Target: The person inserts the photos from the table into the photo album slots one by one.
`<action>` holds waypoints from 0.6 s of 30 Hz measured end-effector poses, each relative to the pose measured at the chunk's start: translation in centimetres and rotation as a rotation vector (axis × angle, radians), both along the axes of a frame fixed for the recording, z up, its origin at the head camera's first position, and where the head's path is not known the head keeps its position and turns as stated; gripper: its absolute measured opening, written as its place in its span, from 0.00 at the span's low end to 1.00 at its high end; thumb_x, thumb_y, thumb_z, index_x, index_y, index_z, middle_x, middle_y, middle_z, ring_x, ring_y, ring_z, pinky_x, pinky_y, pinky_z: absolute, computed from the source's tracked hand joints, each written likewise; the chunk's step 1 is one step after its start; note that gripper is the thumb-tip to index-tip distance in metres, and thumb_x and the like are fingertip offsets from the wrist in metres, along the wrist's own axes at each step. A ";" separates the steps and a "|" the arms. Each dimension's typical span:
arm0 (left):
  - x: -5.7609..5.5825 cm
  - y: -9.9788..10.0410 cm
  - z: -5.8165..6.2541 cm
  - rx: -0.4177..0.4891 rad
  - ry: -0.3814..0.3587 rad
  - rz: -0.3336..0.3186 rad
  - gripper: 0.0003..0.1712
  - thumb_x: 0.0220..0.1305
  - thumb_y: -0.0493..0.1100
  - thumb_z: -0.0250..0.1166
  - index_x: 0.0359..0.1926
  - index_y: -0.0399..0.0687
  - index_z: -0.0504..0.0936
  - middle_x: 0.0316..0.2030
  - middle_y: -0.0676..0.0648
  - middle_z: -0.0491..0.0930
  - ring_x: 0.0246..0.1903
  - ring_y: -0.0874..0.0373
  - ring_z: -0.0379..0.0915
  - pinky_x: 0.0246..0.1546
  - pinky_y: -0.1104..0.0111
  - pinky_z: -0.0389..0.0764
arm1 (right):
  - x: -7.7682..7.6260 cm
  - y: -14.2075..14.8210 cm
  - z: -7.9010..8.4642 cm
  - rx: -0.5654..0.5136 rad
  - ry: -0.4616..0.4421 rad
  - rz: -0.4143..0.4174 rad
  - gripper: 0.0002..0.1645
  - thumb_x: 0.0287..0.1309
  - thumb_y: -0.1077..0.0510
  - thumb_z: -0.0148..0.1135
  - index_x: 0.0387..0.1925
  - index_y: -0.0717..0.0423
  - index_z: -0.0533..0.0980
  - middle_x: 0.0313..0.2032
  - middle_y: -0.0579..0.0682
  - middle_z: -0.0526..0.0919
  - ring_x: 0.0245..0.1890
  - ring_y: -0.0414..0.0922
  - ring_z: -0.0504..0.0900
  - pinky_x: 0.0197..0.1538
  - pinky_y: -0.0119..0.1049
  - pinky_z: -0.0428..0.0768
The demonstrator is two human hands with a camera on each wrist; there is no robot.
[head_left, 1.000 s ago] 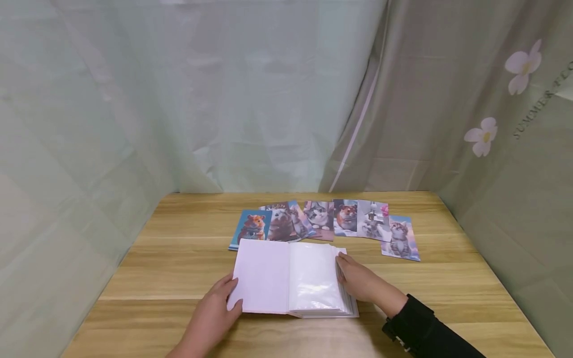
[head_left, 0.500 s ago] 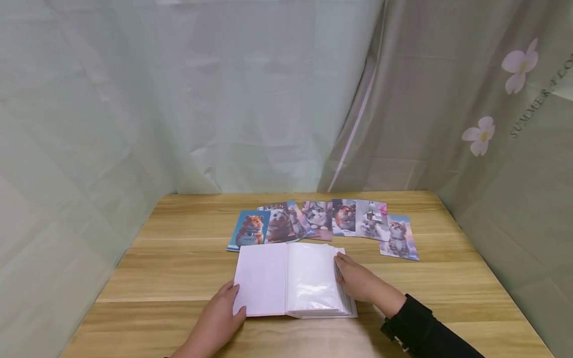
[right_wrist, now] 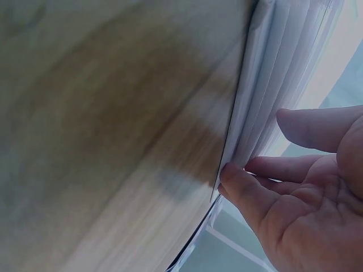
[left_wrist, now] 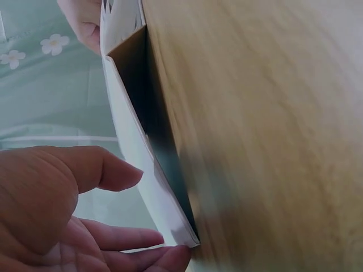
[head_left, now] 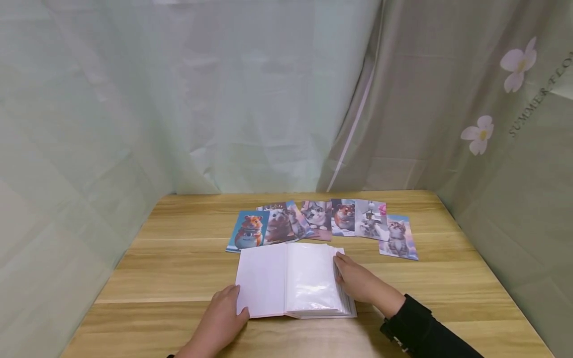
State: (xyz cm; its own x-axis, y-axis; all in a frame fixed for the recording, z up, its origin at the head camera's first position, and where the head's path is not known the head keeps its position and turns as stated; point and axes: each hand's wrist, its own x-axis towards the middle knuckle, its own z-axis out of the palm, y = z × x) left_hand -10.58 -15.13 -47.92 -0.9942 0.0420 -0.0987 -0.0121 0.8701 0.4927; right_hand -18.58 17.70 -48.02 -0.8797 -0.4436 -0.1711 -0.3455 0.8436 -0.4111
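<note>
A small photo album (head_left: 309, 278) lies spread on the wooden table, its white inside cover (head_left: 261, 281) to the left and clear sleeve pages to the right. In the left wrist view the cover (left_wrist: 136, 136) slopes, with a dark gap beneath it. My left hand (head_left: 220, 318) touches the cover's outer edge with its fingertips; the thumb stretches out over the near corner. Against the right edge of the page stack (right_wrist: 272, 85) rest the relaxed fingers of my right hand (head_left: 360, 279), the thumb standing apart from the pages in the right wrist view.
Behind the album lie several picture cards: a blue hamster card (head_left: 249, 231) at the left, a grey-and-white kitten card (head_left: 317, 219) mid-row, and a pastel kitten card (head_left: 398, 238) at the right. A pale curtain (head_left: 268, 99) closes off the table's back and sides.
My left hand has shifted slightly right and toward the near edge along with the cover, which has come down lower. My right hand stays at the page edges.
</note>
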 end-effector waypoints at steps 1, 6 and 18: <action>-0.1 0.1 0.0 -0.003 -0.012 0.003 0.33 0.59 0.40 0.70 0.58 0.20 0.73 0.59 0.27 0.73 0.60 0.31 0.68 0.61 0.42 0.71 | 0.0 0.0 0.0 -0.001 0.002 0.000 0.33 0.72 0.61 0.56 0.69 0.77 0.60 0.71 0.72 0.59 0.71 0.63 0.61 0.68 0.55 0.67; -0.3 0.3 0.1 -0.035 -0.057 0.005 0.34 0.59 0.41 0.72 0.58 0.20 0.74 0.60 0.27 0.72 0.60 0.32 0.68 0.61 0.42 0.71 | 0.0 0.0 -0.1 0.001 0.005 -0.004 0.33 0.71 0.62 0.57 0.69 0.77 0.60 0.71 0.72 0.59 0.71 0.64 0.62 0.67 0.55 0.68; -0.5 0.3 -0.3 -0.091 -0.045 -0.022 0.34 0.59 0.43 0.72 0.57 0.20 0.74 0.58 0.28 0.73 0.59 0.33 0.68 0.60 0.44 0.72 | 0.1 -0.1 0.0 0.002 -0.006 -0.011 0.34 0.71 0.62 0.57 0.69 0.77 0.60 0.71 0.71 0.59 0.71 0.63 0.61 0.68 0.55 0.67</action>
State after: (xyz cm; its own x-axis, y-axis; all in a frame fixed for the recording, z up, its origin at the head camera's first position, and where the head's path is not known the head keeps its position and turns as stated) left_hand -11.08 -14.86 -48.21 -0.9876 0.0529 -0.1480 -0.0128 0.9115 0.4112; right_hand -18.52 17.55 -48.00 -0.8836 -0.4332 -0.1778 -0.3332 0.8484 -0.4112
